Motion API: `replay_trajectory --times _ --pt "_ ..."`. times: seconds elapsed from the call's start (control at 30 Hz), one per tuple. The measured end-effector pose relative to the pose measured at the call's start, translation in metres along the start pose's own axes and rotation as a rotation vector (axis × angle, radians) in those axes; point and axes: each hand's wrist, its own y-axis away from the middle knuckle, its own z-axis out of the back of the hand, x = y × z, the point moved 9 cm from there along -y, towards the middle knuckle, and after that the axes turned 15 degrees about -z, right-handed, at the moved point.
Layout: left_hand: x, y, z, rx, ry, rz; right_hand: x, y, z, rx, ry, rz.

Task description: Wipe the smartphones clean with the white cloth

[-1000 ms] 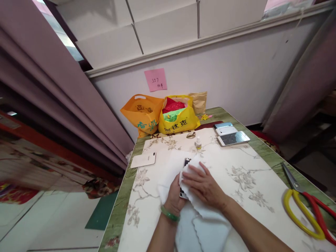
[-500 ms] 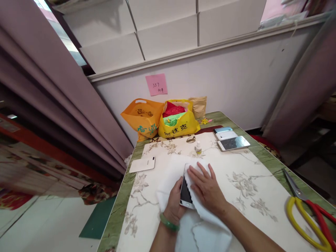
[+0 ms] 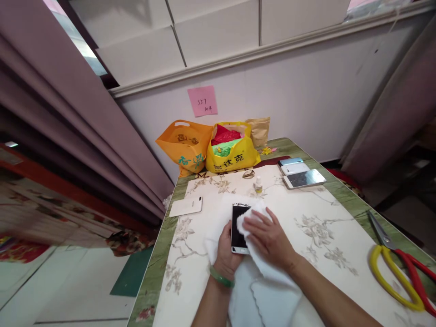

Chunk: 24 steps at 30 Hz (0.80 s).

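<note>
My left hand [image 3: 227, 254], with a green bangle [image 3: 221, 277] at the wrist, holds a white smartphone [image 3: 238, 231] from its left and lower side. The phone's dark screen faces up, and its top edge looks chipped. My right hand [image 3: 269, 236] presses a bunched white cloth [image 3: 252, 222] onto the right part of the screen. More of the cloth spreads under the phone and hangs toward me. A small dropper bottle [image 3: 258, 185] stands just beyond the hands. Left of them, another white phone [image 3: 186, 206] lies face down.
Several phones [image 3: 304, 179] lie stacked at the back right. Large scissors [image 3: 391, 254] with yellow and red handles rest at the right edge. An orange bag [image 3: 185, 145], a yellow bag [image 3: 233, 156] and a brown pouch [image 3: 259, 131] stand against the wall.
My right hand has drawn the cloth back to the right, so more of the phone's screen and its top edge show. The phone now faces the camera more squarely.
</note>
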Motion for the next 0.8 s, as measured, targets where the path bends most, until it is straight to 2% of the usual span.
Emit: replay_trajectory --times 0.07,0.1,0.2,0.27,0.4,0.47,0.53,0.6,0.7,0.8 --pt "0.000 0.000 0.001 -0.006 -0.014 -0.004 -0.010 -0.002 0.006 -0.077 0.032 -0.118" --pt "0.001 0.000 0.000 0.001 -0.018 -0.002 -0.009 -0.002 0.007 -0.079 0.025 -0.109" --pt "0.002 0.001 -0.003 0.026 -0.006 0.005 0.010 0.003 0.004 0.018 -0.075 0.088" --pt "0.001 0.002 -0.003 0.017 0.009 0.002 0.014 0.005 0.005 0.042 -0.121 0.139" --pt "-0.001 0.003 -0.001 -0.013 -0.005 0.000 -0.013 -0.002 0.009 -0.091 -0.013 -0.063" --pt "0.000 0.004 0.001 -0.022 -0.029 0.007 -0.024 -0.004 0.006 -0.102 0.059 -0.144" --pt "0.001 0.003 0.002 -0.033 -0.037 -0.002 -0.027 -0.004 0.002 -0.070 0.084 -0.163" --pt "0.001 0.002 0.003 -0.039 -0.022 -0.019 -0.020 -0.002 -0.001 -0.018 0.053 -0.108" --pt "-0.003 -0.002 0.005 -0.043 -0.003 -0.071 0.001 0.002 -0.002 0.079 -0.052 0.063" --pt "-0.010 -0.003 0.008 -0.064 -0.013 -0.119 0.010 0.004 0.005 0.090 -0.143 0.132"
